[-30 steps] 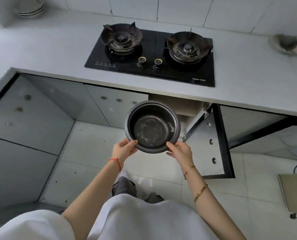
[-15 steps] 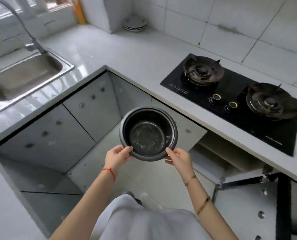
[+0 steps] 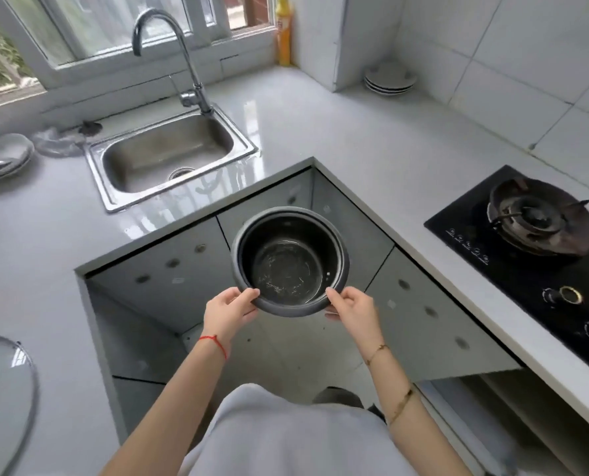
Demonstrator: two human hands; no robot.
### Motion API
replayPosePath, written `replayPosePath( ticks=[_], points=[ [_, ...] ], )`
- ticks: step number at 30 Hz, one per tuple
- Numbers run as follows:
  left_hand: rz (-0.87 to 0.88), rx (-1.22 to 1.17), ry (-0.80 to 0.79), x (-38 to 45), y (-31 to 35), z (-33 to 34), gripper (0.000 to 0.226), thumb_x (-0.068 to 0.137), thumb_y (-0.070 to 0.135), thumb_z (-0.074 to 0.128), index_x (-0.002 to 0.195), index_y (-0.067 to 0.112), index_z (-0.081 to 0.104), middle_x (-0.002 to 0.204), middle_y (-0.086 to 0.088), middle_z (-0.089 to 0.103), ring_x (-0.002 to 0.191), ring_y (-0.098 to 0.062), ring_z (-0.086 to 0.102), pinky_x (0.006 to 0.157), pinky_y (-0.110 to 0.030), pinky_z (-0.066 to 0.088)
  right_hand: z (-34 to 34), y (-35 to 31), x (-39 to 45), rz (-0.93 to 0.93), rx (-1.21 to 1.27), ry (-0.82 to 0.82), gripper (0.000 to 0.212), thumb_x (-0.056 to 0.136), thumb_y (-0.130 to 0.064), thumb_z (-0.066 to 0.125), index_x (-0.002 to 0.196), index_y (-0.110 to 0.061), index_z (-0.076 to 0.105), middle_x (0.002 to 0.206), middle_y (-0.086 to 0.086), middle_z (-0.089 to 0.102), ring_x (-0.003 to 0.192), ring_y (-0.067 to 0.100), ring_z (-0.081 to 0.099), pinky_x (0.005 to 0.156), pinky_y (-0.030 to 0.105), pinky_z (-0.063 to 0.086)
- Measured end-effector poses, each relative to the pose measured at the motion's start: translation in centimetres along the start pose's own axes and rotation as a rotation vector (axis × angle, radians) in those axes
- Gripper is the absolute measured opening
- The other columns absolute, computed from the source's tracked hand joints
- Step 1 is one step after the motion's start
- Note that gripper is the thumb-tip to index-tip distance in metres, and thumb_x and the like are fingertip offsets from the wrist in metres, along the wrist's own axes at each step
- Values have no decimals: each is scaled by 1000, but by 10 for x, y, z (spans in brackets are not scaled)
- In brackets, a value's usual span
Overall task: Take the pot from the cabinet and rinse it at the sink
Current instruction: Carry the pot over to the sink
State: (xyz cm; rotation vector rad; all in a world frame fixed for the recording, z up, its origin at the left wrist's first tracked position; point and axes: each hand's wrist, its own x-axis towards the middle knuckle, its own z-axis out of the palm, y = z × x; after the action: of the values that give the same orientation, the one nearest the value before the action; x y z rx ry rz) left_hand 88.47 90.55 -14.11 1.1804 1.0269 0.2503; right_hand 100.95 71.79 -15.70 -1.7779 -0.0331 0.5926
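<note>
Fingers [image 3: 248, 297] of your left hand [image 3: 226, 312] curl over the near-left rim of the pot [image 3: 289, 262], and those of your right hand [image 3: 353, 310] close on its near-right rim, so both hands have hold of it. You carry the pot upright, mouth up, clear of the tabletop [image 3: 320, 118] and in front of the cabinet doors at the inner corner. It looks empty; pale streaks show on its bottom.

From the pot, the sink [image 3: 167, 156] lies ahead and to the left, set into the tabletop, with the tap [image 3: 183, 56] arching over its far right corner. Your left hand is on the sink side, so I judge it leads the swing. The pot is round, with no long axis to line up.

To reach the sink, the pot must rise over the tabletop edge just beyond it. The path between is bare. Watch the spout as you come in low. Left of the sink sit stacked plates [image 3: 2, 158], well away from your line. Right of the pot, the stove [image 3: 533, 231] stays behind your move.
</note>
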Motion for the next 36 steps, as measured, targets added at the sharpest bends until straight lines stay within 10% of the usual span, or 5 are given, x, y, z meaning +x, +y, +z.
replayPosePath(
  ticks=[11,19,36],
  points=[
    [-2,-144,220,73,51,-1,22,86,17,73,76,6,57,88,-10,63,103,-28,71,92,-32,57,51,-74,104,-78,-152,-184,41,89,-29,68,62,-10,43,47,-6,56,75,14,74,59,8,50],
    [20,-249,366,124,96,19,19,87,21,73,88,6,63,95,-12,69,102,-25,72,89,-29,59,79,-130,200,-115,-187,-391,34,89,-25,68,64,-9,52,53,-4,65,76,17,75,78,36,61],
    [-2,-356,521,227,167,-26,15,90,16,69,95,2,71,101,-13,74,97,-23,72,83,-26,58,201,-189,304,-137,-321,-534,28,90,-30,67,74,-8,60,74,7,74,75,15,74,80,34,61]
  ],
)
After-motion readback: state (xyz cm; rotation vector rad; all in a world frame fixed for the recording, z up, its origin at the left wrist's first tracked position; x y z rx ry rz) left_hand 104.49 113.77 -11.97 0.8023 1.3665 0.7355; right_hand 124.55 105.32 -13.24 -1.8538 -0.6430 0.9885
